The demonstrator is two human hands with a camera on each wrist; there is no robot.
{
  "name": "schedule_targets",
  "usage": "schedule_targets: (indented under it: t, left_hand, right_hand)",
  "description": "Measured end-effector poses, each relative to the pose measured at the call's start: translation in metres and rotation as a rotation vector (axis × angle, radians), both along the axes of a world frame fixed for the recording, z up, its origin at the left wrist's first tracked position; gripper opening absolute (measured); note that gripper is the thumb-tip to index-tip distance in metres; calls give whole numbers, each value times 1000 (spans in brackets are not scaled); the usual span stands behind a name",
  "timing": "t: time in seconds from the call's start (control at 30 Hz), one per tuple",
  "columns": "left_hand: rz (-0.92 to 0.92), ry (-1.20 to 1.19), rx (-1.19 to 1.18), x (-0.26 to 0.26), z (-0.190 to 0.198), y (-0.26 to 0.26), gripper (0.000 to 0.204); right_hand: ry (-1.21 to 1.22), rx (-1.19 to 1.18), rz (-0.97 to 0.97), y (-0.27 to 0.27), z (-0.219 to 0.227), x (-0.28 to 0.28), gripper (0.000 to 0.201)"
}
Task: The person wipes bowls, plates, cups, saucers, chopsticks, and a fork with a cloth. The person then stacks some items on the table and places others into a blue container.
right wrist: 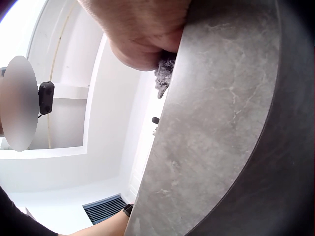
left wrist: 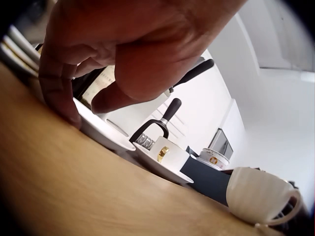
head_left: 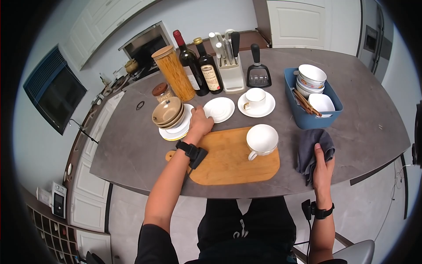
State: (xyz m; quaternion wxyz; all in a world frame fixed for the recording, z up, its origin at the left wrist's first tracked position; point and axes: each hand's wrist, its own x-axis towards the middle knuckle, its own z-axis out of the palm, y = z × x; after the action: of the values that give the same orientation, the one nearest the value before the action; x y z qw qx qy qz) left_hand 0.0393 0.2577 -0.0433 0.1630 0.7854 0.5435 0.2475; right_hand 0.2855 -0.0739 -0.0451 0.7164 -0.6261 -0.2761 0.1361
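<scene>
My left hand [head_left: 201,123] is at the left rim of a small white saucer [head_left: 220,109], beside stacked plates. In the left wrist view the loosely bent fingers of my left hand [left wrist: 91,105] are by the rim of the saucer [left wrist: 106,130], with a gap between thumb and fingers. My right hand [head_left: 323,174] holds a dark grey cloth [head_left: 307,152] at the table's right front, thumb on top. The right wrist view shows part of that hand [right wrist: 147,37] and a bit of cloth [right wrist: 164,78]; its fingertips are hidden. A white cup [head_left: 262,139] stands on the wooden board [head_left: 220,163].
Brown bowls [head_left: 166,111] sit on plates [head_left: 175,133] at left. Behind stand a pasta jar [head_left: 175,72], bottles [head_left: 211,72], a knife block [head_left: 231,77] and a black-handled tool [head_left: 258,72]. Another cup [head_left: 256,97] rests on its saucer [head_left: 267,109]. A blue bin [head_left: 307,116] holds bowls.
</scene>
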Motion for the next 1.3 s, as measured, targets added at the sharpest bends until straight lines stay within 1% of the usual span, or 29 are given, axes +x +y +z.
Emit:
schedule_targets:
  t: [0.03,0.07,0.13,0.2,0.23,0.27,0.3,0.33,0.37,0.43,0.47,0.53,0.57,0.63,0.67,0.7,0.77,0.8,0.87,0.9,0.97,1.03,1.1,1.23,1.3]
  left_hand:
    - [30,195,411,-3,-12,3,48]
    - [27,194,409,1,7,-14,48]
    - [-90,128,269,8,49,-54,54]
    - [-284,-159,4,23,72,-88,58]
    - [-382,-138,-24,31,81,-108,65]
    - [-481,-119,-52,38,83,-124,72]
    - [-595,-63,60,43,75,-136,76]
    - [-708,-5,173,47,70,-145,79]
    - [-706,-8,174,50,68,-152,79]
    - [-701,159,113,57,70,-162,85]
    - [-669,167,35,60,76,-163,84]
    - [-693,148,59,57,68,-143,84]
    - [-706,125,80,54,72,-134,84]
    - [-631,114,-32,44,94,-113,84]
    - [-647,82,7,38,97,-93,85]
    - [-659,49,48,33,96,-71,87]
    - [-606,73,38,26,93,-31,92]
    - [-607,77,40,22,87,-12,92]
    - [-584,155,23,20,78,14,95]
    - [-593,159,24,19,75,21,95]
    - [-525,253,-14,21,74,26,97]
    - [-535,245,-37,22,74,29,96]
    - [-550,194,-101,20,74,30,91]
    - [-584,216,-115,19,71,35,93]
    - [-603,185,-184,18,72,36,95]
  right_hand:
    - [-1,-2,-2,0,0,0,40]
    - [-1,1,5,0,0,1,40]
    - [0,-1,12,-1,0,0,40]
    - [34,2,-15,1,0,-1,41]
    - [33,-2,-5,1,0,-1,41]
    - [49,-22,15,-1,-1,1,47]
    - [65,-40,33,-2,-2,3,54]
    - [70,-20,41,-2,-5,5,54]
    - [67,-20,43,-2,-4,4,54]
    - [69,-30,37,-3,-1,2,55]
    - [70,-29,31,-2,0,2,55]
    - [57,13,-8,0,-1,1,43]
    - [60,12,-16,0,-3,2,43]
    - [45,26,-11,1,-8,4,42]
    - [28,19,-14,1,-7,3,41]
    - [36,18,-13,1,-6,3,41]
    - [64,39,6,0,-4,1,40]
    - [68,43,5,0,-1,1,40]
    - [49,1,22,-2,3,0,39]
    - [53,3,13,-2,3,0,39]
    - [38,13,0,-1,-1,1,38]
    - [31,-25,-9,-3,-3,3,37]
    - [41,-4,33,-2,-1,2,37]
    - [66,26,17,-1,3,-1,38]
    - [43,-6,14,-2,4,-1,38]
